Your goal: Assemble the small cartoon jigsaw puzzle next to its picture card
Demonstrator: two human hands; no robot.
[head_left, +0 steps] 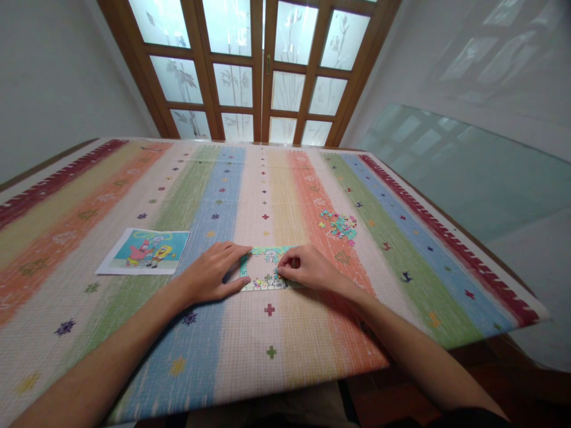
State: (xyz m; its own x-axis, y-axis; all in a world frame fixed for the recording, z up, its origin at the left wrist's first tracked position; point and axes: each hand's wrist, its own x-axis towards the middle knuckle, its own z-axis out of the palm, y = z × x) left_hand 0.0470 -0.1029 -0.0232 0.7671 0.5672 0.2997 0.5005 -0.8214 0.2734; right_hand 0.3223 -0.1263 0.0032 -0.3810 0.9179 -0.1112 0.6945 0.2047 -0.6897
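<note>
A partly assembled jigsaw puzzle (244, 267) lies flat in front of me, its border pieces joined around a middle where the tablecloth shows. My left hand (216, 270) rests at the puzzle's left side, thumb and fingers spread along its edge. Over the right part of the puzzle, my right hand (307, 267) pinches with thumb and forefinger at a small puzzle piece (277, 273), mostly covered by the fingertips. Farther off to the right, loose puzzle pieces (343, 227) sit in a small heap.
A printed cartoon picture (151, 252) on white paper lies left of my left hand. The striped tablecloth (250, 368) covers the table, whose near edge is close to me. Wooden glazed doors (261, 71) stand beyond the far edge, with white walls at both sides.
</note>
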